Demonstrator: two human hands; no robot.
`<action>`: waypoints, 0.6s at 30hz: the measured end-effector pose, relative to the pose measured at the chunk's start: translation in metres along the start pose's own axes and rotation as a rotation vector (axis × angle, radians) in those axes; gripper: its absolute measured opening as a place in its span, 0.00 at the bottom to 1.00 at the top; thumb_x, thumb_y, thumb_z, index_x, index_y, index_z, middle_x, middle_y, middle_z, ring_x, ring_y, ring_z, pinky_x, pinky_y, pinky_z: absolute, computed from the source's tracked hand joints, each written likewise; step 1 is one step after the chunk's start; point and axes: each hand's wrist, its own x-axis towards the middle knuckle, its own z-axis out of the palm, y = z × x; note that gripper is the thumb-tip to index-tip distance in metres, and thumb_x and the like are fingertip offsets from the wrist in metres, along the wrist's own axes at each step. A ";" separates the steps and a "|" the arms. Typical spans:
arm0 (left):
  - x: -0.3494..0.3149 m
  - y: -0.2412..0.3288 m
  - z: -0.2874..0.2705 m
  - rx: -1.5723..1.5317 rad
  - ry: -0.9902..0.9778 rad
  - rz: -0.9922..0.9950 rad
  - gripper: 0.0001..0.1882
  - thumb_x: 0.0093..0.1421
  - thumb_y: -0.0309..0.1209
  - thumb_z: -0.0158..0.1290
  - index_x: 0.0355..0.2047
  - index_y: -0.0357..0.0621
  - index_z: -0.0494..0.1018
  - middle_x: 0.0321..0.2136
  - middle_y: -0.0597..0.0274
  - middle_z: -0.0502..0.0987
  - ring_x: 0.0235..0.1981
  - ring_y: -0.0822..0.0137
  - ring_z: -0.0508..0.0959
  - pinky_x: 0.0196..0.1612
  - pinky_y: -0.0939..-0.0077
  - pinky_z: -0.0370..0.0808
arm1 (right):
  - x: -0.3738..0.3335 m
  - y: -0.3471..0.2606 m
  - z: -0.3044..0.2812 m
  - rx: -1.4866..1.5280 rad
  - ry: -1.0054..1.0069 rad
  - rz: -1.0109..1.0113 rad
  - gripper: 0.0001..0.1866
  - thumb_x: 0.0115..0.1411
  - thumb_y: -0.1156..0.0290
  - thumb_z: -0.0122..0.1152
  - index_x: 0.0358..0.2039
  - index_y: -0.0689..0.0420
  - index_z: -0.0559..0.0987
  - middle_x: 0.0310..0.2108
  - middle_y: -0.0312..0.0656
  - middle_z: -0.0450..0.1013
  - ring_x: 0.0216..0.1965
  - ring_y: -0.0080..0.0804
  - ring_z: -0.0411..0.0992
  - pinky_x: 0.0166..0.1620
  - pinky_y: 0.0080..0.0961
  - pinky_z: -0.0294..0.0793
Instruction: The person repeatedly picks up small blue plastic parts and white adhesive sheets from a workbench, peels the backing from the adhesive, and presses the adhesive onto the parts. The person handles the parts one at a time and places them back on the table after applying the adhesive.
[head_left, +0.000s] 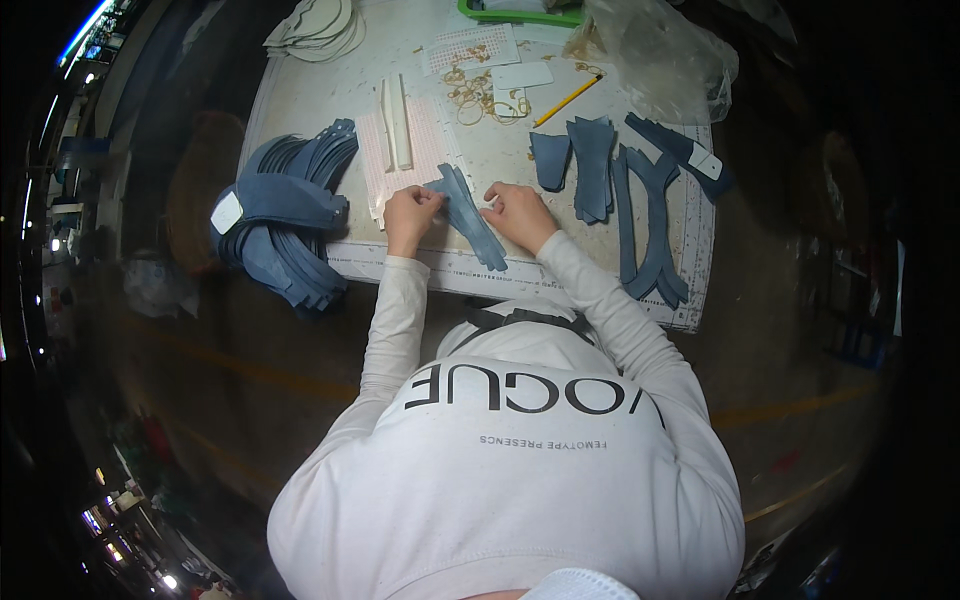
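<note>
Near the front edge of the table lies a narrow stack of blue cut pieces [466, 215], slanted and flared at its ends. My left hand [409, 214] is closed at its upper left edge, thumb and fingertips pinching the edge. On the other side, my right hand [520, 214] has thumb and forefinger pressed together just right of the stack. A small pale spot shows at those fingertips, too small to name. Under and beyond my left hand is a sheet with pink printed rows [428, 140], with a folded white strip [396, 125] on it.
A big pile of curved blue pieces [290, 200] hangs over the left edge. Several blue stacks [592, 170] lie at right. Farther back are loose rubber bands [478, 98], a yellow pencil [568, 100], a clear plastic bag [665, 65], a green tray [520, 16] and pale cut pieces [318, 28].
</note>
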 end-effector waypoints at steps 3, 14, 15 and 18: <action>-0.011 0.012 0.018 0.075 -0.057 -0.014 0.15 0.53 0.41 0.60 0.27 0.39 0.81 0.21 0.57 0.81 0.23 0.65 0.80 0.29 0.72 0.74 | 0.004 -0.005 0.033 -0.067 0.069 0.017 0.16 0.48 0.68 0.68 0.36 0.60 0.78 0.28 0.48 0.76 0.32 0.44 0.76 0.38 0.35 0.75; -0.011 0.033 0.014 -0.607 -0.429 -0.205 0.16 0.62 0.40 0.54 0.34 0.38 0.80 0.24 0.65 0.80 0.25 0.76 0.79 0.34 0.83 0.77 | -0.006 0.016 0.011 0.287 0.136 0.068 0.11 0.54 0.70 0.66 0.34 0.63 0.80 0.27 0.41 0.77 0.28 0.25 0.76 0.35 0.21 0.74; -0.008 0.039 0.019 -0.793 -0.521 -0.222 0.15 0.62 0.40 0.55 0.36 0.39 0.79 0.25 0.67 0.79 0.25 0.76 0.78 0.34 0.83 0.78 | -0.013 0.019 0.006 0.403 0.112 0.119 0.11 0.55 0.70 0.66 0.35 0.63 0.81 0.27 0.40 0.76 0.29 0.22 0.75 0.35 0.19 0.74; -0.003 0.065 0.036 -0.985 -0.520 -0.230 0.11 0.61 0.36 0.57 0.39 0.41 0.77 0.27 0.69 0.78 0.26 0.77 0.77 0.36 0.83 0.79 | -0.033 0.030 -0.008 0.629 0.208 0.076 0.11 0.56 0.71 0.65 0.36 0.64 0.81 0.27 0.37 0.76 0.29 0.19 0.74 0.35 0.17 0.73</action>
